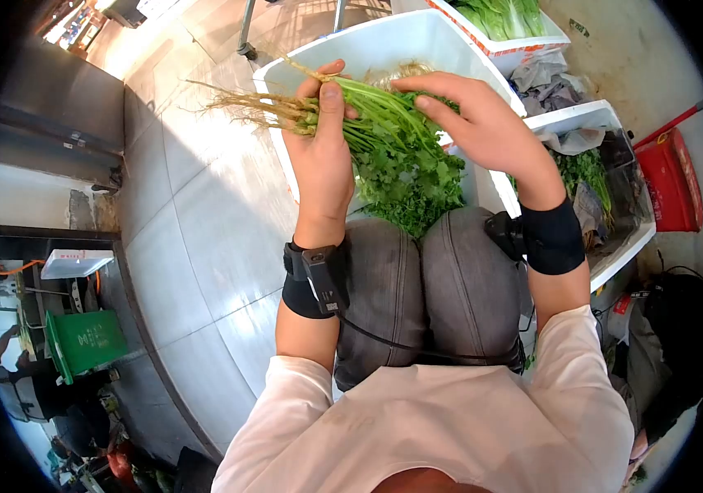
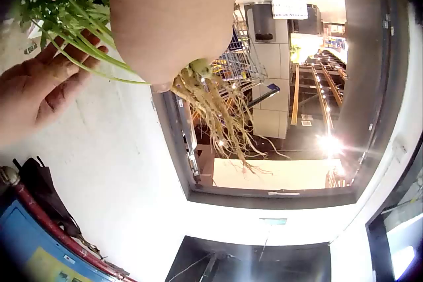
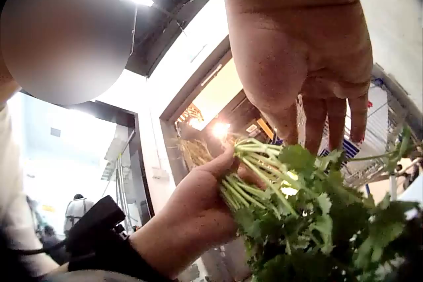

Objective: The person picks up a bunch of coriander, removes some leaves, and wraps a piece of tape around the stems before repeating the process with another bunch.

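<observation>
My left hand [image 1: 323, 156] grips a bunch of cilantro [image 1: 409, 168] near the root end, thumb across the pale stems. Long brown roots [image 2: 215, 107] stick out beyond that hand, to the left in the head view. The green leaves hang toward my knees, over a white foam box [image 1: 405, 43]. My right hand [image 1: 483, 115] is over the far side of the bunch, its fingers [image 3: 336, 123] extended close to the stems and leaves. In the right wrist view those fingers are straight, with their tips partly behind the foliage.
Behind the box stands another foam box [image 1: 561, 41] holding leafy greens [image 1: 504, 16]. To the right, a third box [image 1: 647, 222] contains more greens and crumpled cloth. A red dustpan [image 1: 670, 181] leans beyond it. A green bin [image 1: 88, 341] is at far left, past the tiled floor [image 1: 191, 238].
</observation>
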Demonstrator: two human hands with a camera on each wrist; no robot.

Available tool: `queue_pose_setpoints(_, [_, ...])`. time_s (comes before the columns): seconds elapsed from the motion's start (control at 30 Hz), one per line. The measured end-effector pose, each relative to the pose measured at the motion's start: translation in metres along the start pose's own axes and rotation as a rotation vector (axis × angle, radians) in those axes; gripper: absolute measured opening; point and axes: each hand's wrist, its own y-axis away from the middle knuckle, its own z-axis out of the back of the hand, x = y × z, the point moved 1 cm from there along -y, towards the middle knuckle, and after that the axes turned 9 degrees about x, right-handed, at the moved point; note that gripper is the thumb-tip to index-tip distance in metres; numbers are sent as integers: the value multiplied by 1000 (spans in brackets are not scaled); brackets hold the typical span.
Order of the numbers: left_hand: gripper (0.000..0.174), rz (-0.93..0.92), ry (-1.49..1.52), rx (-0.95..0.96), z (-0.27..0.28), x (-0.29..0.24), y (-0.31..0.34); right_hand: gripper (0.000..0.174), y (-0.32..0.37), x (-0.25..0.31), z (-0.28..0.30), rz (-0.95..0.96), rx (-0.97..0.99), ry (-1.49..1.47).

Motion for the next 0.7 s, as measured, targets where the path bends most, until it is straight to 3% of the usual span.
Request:
queue_pose_setpoints(0.1, [35,16,39,51,-2,-1,1,32,-12,11,-13,-92,139,-222])
queue_pose_setpoints(0.17, [33,14,-3,95,-5,-2,1,28,-15,14,-26,101,27,-312])
queue_pose_setpoints(0.2, [33,-6,-7,112,-6,-3,2,28,-15,18,-23,99,34,-319])
queue_pose_setpoints(0.27, [34,35,10,138,-2,-2,4,29,-19,23,-12,-183,201,-192])
queue_pose_setpoints(0.47, [35,101,124,125,-3,0,2,28,-18,-3,-25,-105,107,-572])
queue_pose_setpoints(0.7, [28,101,-15,107,-2,3,1,28,-18,2,-19,-209,203,-492])
